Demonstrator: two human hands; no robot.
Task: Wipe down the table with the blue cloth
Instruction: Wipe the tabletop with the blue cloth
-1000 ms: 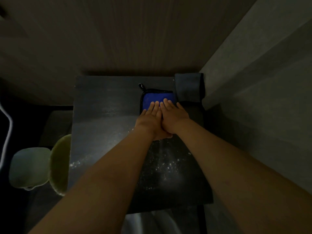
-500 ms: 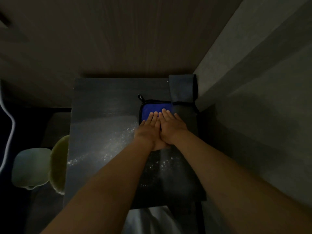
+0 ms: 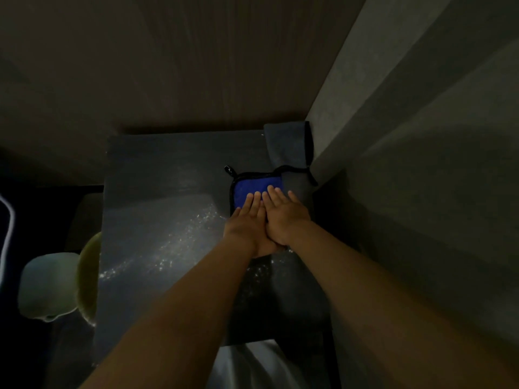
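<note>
We press both palms flat on the blue cloth [image 3: 254, 186], fingers straight and held wide, gripping nothing: left hand [image 3: 245, 224] and right hand [image 3: 283, 217] side by side, touching. The cloth lies on the dark desk [image 3: 168, 175] near its far right corner, against a grey cloth [image 3: 286, 147] by the wall. Bright speckles [image 3: 179, 242] glisten left of our wrists.

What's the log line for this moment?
left hand: flat on blue cloth | right hand: flat on it, overlapping left | table: glistening specks near hands | grey cloth: far right corner
</note>
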